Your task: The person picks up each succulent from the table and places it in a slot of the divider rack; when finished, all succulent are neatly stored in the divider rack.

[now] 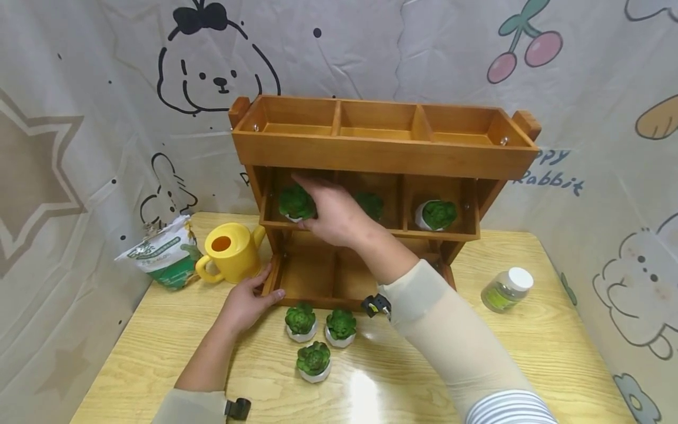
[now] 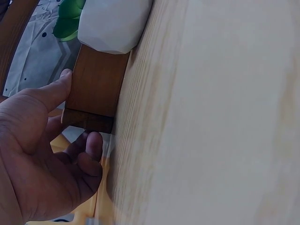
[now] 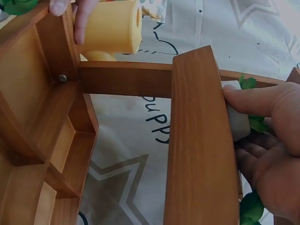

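Observation:
A three-tier wooden shelf [image 1: 381,158] with divided compartments stands on the table. In the middle tier's left compartment, my right hand [image 1: 339,215] grips a small potted plant [image 1: 295,201]; the right wrist view shows thumb and fingers around its white pot [image 3: 238,123]. My left hand [image 1: 245,306] holds the front left corner of the bottom tier, thumb on the front board [image 2: 96,86] and fingers curled round the side. Two more potted plants sit in the middle tier, a right one [image 1: 438,214] and a centre one [image 1: 371,205] partly hidden by my right hand.
Three potted plants [image 1: 313,359] stand on the table before the shelf. Left of it are a yellow watering can [image 1: 233,253] and a green-white bag [image 1: 172,253]. A white-lidded jar [image 1: 505,290] stands at the right. A printed cloth [image 1: 371,47] hangs behind.

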`<state>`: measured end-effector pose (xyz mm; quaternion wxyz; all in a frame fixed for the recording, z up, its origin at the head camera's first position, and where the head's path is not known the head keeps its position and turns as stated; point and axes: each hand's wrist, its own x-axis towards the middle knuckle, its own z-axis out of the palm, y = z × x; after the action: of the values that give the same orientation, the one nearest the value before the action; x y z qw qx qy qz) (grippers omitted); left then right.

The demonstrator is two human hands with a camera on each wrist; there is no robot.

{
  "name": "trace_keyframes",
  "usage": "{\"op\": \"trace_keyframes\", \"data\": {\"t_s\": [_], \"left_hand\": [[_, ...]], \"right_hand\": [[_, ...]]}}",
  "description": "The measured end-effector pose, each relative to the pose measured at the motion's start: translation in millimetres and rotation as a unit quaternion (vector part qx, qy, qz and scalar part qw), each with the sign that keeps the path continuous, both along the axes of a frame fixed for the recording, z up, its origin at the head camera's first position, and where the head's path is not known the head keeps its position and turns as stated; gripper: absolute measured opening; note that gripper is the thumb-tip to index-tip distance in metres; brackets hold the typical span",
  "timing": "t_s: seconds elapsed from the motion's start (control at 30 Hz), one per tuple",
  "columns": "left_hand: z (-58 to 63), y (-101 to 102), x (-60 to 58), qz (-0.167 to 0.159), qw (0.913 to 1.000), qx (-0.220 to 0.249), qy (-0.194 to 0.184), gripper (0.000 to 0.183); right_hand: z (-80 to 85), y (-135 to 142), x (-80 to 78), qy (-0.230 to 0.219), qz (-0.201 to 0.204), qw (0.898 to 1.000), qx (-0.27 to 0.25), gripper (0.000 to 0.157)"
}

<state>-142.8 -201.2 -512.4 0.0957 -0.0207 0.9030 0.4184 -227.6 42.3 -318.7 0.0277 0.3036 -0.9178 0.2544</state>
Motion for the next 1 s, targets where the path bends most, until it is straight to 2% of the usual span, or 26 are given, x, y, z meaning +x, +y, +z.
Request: {"op": "trace_keyframes", "data": {"t_s": [0.37,0.5,0.73,1.0], "left_hand": [[-1.3,0,-0.5,-0.001,1.0,-0.002,0.001,0.082],[-1.4,-1,-0.7,-0.001,1.0,-0.002,0.0,0.082],[-0.8,1,-0.9,-0.001,1.0,-0.008,-0.003,0.082],[0.5,2,-0.7,-0.001,0.9999,-0.01,-0.011,0.082]], "right_hand": [[5.3,-1,-3.4,-0.024,0.004,0.999,0.038,0.067],[6.3,-1,-2.6,-0.032,0.005,0.999,0.038,0.067],[4.4,5,-1.3,-0.044,0.007,0.999,0.013,0.076],[5.4,13,2.6,-0.051,0.004,0.998,-0.041,0.076]]}}
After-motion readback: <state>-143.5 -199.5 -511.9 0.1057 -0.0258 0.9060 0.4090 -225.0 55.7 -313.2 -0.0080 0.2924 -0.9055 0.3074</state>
